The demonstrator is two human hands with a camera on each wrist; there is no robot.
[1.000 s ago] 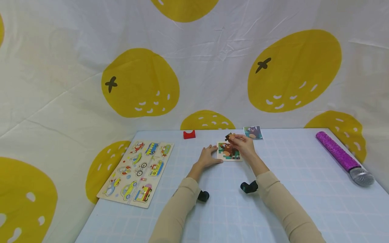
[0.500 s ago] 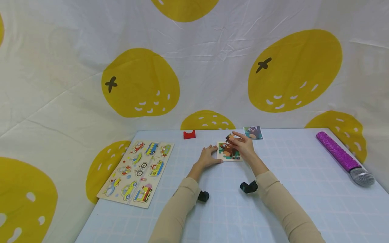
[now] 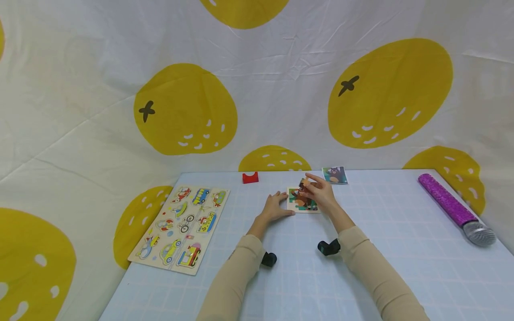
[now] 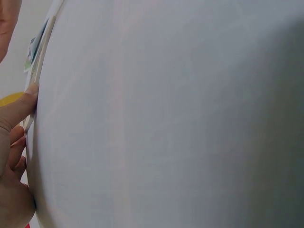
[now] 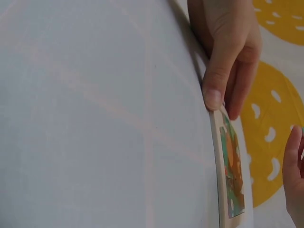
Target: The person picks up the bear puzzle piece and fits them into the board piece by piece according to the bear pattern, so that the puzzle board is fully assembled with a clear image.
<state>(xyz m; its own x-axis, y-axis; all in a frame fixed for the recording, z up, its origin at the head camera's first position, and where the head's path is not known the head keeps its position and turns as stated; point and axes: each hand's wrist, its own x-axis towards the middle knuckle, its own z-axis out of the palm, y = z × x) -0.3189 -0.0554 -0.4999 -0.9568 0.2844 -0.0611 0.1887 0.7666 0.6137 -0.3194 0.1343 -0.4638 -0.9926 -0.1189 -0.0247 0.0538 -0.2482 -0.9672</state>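
Note:
A small wooden jigsaw puzzle (image 3: 299,207) with a bear picture lies flat on the table, its upper right partly hidden by my right hand. My left hand (image 3: 274,208) holds the board's left side, thumb near the front corner and fingers farther back. In the right wrist view the left thumb (image 5: 214,97) presses on the board's edge. Just above the board's far side, my right hand (image 3: 323,194) pinches a brown and tan puzzle piece (image 3: 304,183). That piece is tilted and apart from the board. Only part of the right hand (image 5: 294,175) shows at the right wrist view's edge.
Behind the right hand lies a bear picture card (image 3: 335,175). A red notched block (image 3: 250,178) sits at the table's back edge. A vehicle peg puzzle (image 3: 180,229) lies left, and a purple glitter microphone (image 3: 447,200) lies right.
The puzzle piece has turned within my right fingers and shifted slightly to the right. The right index finger has straightened a little upward. My left hand and the board stay in place.

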